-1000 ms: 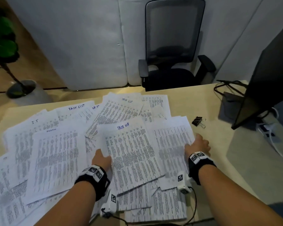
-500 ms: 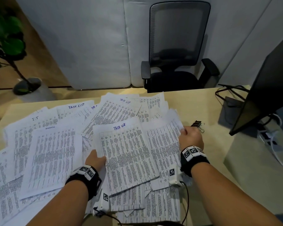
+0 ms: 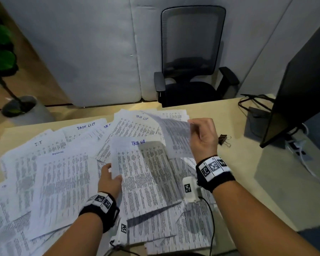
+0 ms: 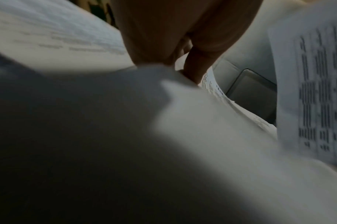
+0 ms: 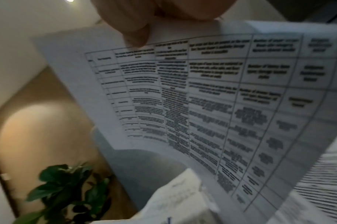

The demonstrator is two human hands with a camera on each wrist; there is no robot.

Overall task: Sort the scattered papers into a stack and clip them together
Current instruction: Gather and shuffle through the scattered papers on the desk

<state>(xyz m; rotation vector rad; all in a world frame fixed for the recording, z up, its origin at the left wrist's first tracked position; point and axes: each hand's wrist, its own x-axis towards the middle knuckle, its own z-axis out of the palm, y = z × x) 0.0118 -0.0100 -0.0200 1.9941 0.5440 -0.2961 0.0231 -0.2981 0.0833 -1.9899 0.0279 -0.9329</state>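
Observation:
Printed white papers [image 3: 63,178] lie scattered and overlapping across the desk. My right hand [image 3: 201,135] pinches the top edge of one sheet [image 3: 175,137] and holds it lifted and curled above the pile; the right wrist view shows the thumb on that printed table sheet [image 5: 211,98]. My left hand [image 3: 109,178] grips the left edge of a sheet headed "TASK LIST" [image 3: 148,174], its fingers under the paper [image 4: 182,121]. A black binder clip [image 3: 223,139] lies on the desk just right of my right hand.
A dark monitor [image 3: 303,89] with its stand and cables occupies the right of the desk [image 3: 257,191]. A black office chair [image 3: 192,61] stands beyond the far edge. A potted plant [image 3: 4,71] is on the floor at left. Bare desk shows to the right of the papers.
My right hand has risen from the right edge of the pile, lifting one sheet up and away. My left hand has closed on the left edge of the "TASK LIST" sheet.

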